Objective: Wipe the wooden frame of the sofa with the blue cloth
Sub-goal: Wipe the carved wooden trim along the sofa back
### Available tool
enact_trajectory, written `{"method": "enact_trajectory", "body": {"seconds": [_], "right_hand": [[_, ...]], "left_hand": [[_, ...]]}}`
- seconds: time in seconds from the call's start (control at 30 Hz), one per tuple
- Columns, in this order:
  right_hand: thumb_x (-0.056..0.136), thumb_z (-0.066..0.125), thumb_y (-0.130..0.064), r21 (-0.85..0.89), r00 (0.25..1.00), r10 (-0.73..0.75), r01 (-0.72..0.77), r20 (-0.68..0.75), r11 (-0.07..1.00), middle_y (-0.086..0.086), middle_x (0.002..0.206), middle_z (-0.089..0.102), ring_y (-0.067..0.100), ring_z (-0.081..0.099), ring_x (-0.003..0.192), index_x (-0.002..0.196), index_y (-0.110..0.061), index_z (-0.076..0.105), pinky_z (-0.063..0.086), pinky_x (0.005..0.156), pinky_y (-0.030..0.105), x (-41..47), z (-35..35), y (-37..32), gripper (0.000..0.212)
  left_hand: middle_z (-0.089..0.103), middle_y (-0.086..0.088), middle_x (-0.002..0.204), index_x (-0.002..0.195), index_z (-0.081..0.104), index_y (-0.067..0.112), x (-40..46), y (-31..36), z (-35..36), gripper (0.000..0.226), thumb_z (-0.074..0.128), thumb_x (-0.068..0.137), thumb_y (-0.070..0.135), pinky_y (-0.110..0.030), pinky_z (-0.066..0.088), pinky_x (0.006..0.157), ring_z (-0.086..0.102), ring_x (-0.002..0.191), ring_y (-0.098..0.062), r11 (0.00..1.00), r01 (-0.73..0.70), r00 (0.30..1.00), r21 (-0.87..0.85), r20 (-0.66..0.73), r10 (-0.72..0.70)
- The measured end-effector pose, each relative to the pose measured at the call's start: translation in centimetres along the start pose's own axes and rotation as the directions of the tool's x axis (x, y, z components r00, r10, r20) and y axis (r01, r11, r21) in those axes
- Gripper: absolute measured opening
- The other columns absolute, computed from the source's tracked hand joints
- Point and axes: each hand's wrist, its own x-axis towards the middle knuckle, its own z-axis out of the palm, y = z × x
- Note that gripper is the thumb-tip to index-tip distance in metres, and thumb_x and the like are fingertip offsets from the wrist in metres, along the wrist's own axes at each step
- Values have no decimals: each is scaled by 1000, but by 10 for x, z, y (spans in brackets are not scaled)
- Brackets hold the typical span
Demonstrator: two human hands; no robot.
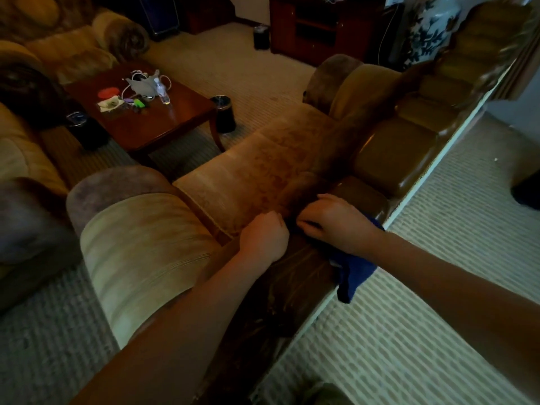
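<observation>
Item: soft dark-blue cloth (355,276), bunched on the top rail at the back of the sofa, its loose end hanging over the rear edge toward the pale striped carpet (409,317). Judged light, limp and easily folded; nothing fragile about it. It should slide readily on polished wood and so needs pressure from above rather than a tight grip.

Item: glossy brown carved wooden frame (304,276) of the sofa, running from the near corner away to the upper right along the padded back. Judged rigid, heavy and fixed; smooth, with ridges that may catch dust.

Right hand (333,219): laid on the cloth, fingers bent down onto its front edge, pressing it to the rail.

Left hand (264,236): fingers curled under, resting on the rail just beside the cloth; whether it pinches a corner cannot be told.

Best hold, as judged: palm flat over the bunched middle, loose end gathered in.

Also present: dark wooden table (175,118) with clutter, well apart.
</observation>
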Motion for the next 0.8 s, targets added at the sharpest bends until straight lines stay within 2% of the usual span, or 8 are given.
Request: {"method": "enact_trajectory", "body": {"seconds": [0.07,0.13,0.3,0.4,0.47,0.67,0.73,0.8], "right_hand": [[93,46,-34,-58,955,-45,29,-294,998,-4,102,71,15,64,103,100,-19,72,36,104,38,-34,10,16,31],[94,46,-33,-89,890,-57,19,-452,996,-3,105,71,18,63,107,101,-18,72,38,103,43,-54,17,29,32],[90,48,-30,-70,900,181,-226,-396,971,-4,102,71,19,60,110,98,-22,72,32,106,44,-17,-5,34,26],[92,49,-27,4,897,348,-361,-273,933,-3,100,69,15,58,107,98,-24,70,16,113,41,5,3,7,22],[90,50,-26,55,896,325,-324,-304,945,-4,94,70,14,61,102,94,-24,72,17,113,43,-2,19,-16,23],[93,53,-26,143,709,179,-110,-682,984,-5,109,70,17,55,117,101,-20,72,30,107,47,-83,61,-10,22],[96,53,-22,136,645,180,-117,-743,984,2,117,66,23,52,120,106,-15,71,33,105,49,-82,69,-3,21],[95,53,-20,217,545,281,-179,-790,960,14,119,61,29,52,115,107,-11,66,38,99,45,-72,75,-4,19]], "left_hand": [[49,-3,71,68,45,16,1,1,1,36,31,101,21,-35,37,63,50,67,-21,1000,-30,1000,-1,-3,30],[50,-2,72,69,46,17,2,3,2,36,32,101,22,-33,36,65,51,69,-21,999,-54,999,8,0,54],[48,-4,73,72,48,13,4,6,2,36,31,102,22,-28,33,56,45,64,-16,999,-35,998,35,55,33],[50,-4,74,75,53,9,4,5,3,31,34,99,17,-33,40,66,49,69,-20,1000,0,999,19,46,-1],[53,-6,77,82,57,8,4,3,4,29,35,98,17,-36,42,71,52,74,-23,999,23,999,23,39,-24],[51,-2,73,78,54,12,7,4,7,33,32,101,22,-31,35,67,47,65,-13,996,1,1000,91,1,-1],[51,-3,70,77,54,13,5,6,8,35,32,101,24,-31,33,59,49,63,-15,990,-38,998,135,-39,44],[52,-3,69,78,53,12,3,6,9,34,32,101,25,-30,31,58,51,63,-17,983,-77,992,166,-87,92]]}}
